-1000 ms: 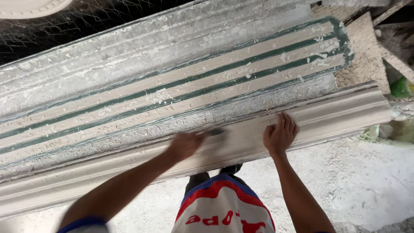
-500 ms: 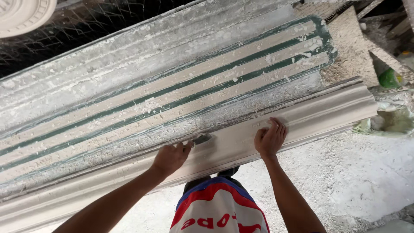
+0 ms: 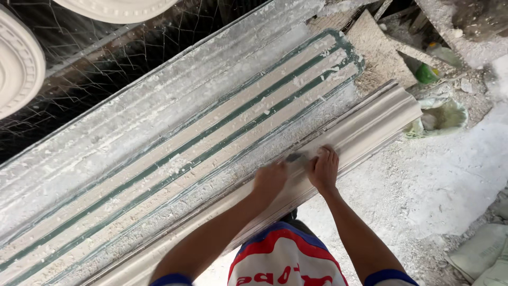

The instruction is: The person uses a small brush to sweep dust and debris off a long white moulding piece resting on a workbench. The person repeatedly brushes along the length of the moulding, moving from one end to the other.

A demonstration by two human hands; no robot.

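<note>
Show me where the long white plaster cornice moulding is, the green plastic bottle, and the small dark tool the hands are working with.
long white plaster cornice moulding [image 3: 370, 124], head view, on its curved face near the right end
green plastic bottle [image 3: 425, 74], head view, on its body
small dark tool [image 3: 294, 157], head view, on the part showing between the hands

- The plaster cornice moulding [image 3: 365, 132] lay along the near edge of the long workbench [image 3: 159, 143].
- The left hand [image 3: 270, 180] pressed on the moulding, gripping what looked like a small dark scraper [image 3: 294, 157].
- The right hand [image 3: 324, 169] rested flat on the moulding, just beside the left.
- A green bottle [image 3: 425, 73] lay beyond the moulding's far end.
- White round plaster medallions [image 3: 18, 63] sat behind the workbench.
</note>
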